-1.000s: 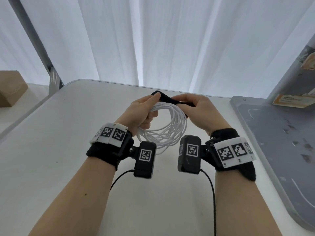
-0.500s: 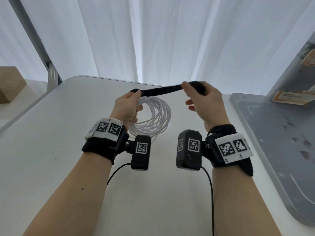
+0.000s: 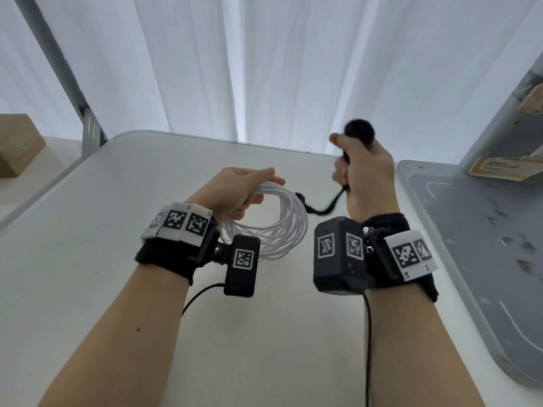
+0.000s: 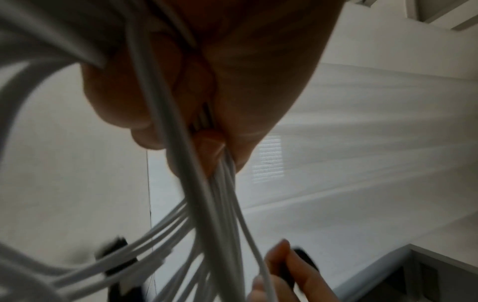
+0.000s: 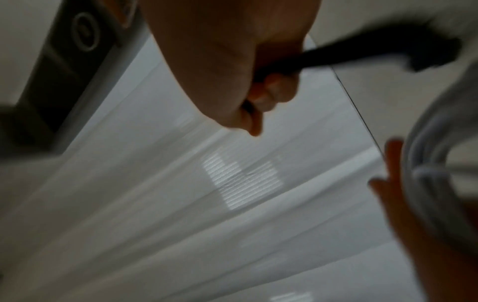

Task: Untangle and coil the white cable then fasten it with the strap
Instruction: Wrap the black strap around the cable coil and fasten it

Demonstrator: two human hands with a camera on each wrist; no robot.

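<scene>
The white cable [image 3: 282, 221] hangs as a round coil of several loops above the white table [image 3: 88, 245]. My left hand [image 3: 238, 189] grips the coil's top left, fingers curled round the bunched strands [image 4: 207, 163]. To the right and higher, my right hand [image 3: 364, 171] grips the black strap [image 3: 323, 208]. One blurred end of the strap sticks up above the fist [image 3: 359, 131]. The other end hangs down and left to the coil's right edge. In the right wrist view the strap [image 5: 336, 55] leaves the fist toward the coil [image 5: 434, 155].
A grey board [image 3: 476, 236] lies along the table's right side, with an orange-labelled item [image 3: 499, 168] at its far end. A cardboard box [image 3: 17, 145] sits on a surface at far left. White curtains hang behind the table. A metal pole [image 3: 88, 124] stands at back left.
The strap was stretched taut between both hands; now my left hand has let it go and holds only the coil. My right hand has lifted up and to the right with the strap.
</scene>
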